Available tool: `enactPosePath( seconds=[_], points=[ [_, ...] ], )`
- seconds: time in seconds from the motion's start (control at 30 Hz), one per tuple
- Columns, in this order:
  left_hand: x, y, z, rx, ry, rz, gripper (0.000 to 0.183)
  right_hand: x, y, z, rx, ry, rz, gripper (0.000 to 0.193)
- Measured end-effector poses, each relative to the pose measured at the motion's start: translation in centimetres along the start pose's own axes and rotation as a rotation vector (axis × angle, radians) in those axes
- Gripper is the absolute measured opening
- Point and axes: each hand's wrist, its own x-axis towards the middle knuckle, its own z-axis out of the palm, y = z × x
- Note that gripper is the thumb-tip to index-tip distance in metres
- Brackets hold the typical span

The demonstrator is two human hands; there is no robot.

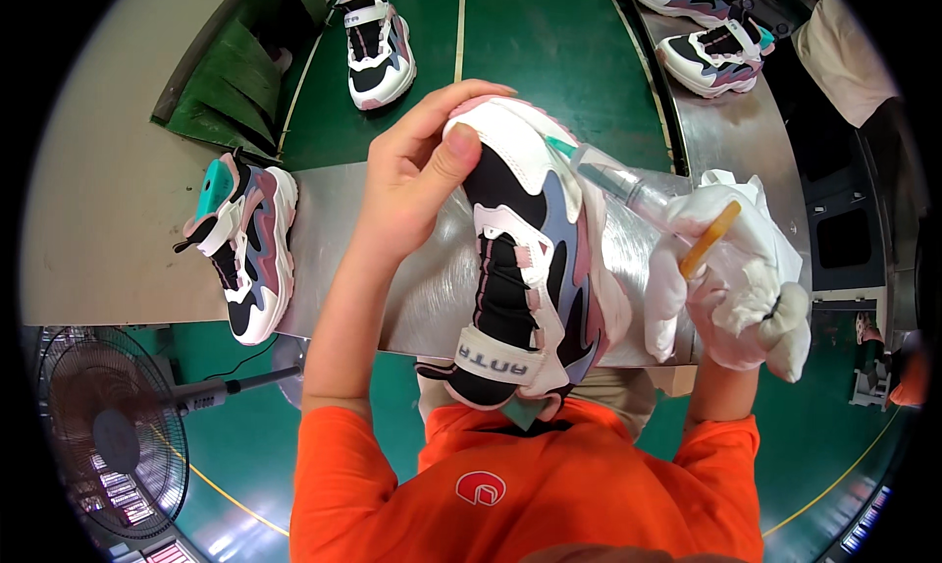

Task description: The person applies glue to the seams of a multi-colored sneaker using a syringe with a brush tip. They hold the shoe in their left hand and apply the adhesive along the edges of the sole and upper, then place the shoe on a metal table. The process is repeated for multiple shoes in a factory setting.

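Note:
My left hand (417,165) grips the toe of a sneaker (505,268), with the thumb on its white toe cap. White, black, pink and grey-blue panels make up the shoe, and its heel points back toward me. My right hand (721,268), covered in white glove-like fabric, is closed around a clear syringe-like dispenser (628,185). The dispenser's thin green tip (559,146) is at the side of the toe, close to where upper and sole meet; whether it touches cannot be told. An amber stick-shaped piece (710,239) also lies against the right hand.
A metal ledge (422,308) runs beneath my hands, before a green conveyor belt (549,53). Matching sneakers stand at left (250,239), on the belt (378,53) and at right (716,57). Green flaps (221,82) hang at far left. A fan (118,445) stands lower left.

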Motion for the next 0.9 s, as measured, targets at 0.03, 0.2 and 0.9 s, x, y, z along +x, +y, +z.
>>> enactPosePath(
  seconds=[0.03,0.2,0.9],
  points=[
    [0.0,-0.4,-0.1,-0.045,0.022,0.005,0.048,-0.5,0.1,-0.2,-0.043,0.06,0.073,0.103],
    [-0.6,-1.7,0.1,-0.063,0.111,-0.062,0.052,0.3,-0.3,0.3,0.057,0.008,0.185,0.092],
    [-1.7,-2.1,2.5,-0.141,0.187,-0.142,0.048,-5.9,0.8,-2.9,0.356,-0.051,0.231,0.102]
  ],
)
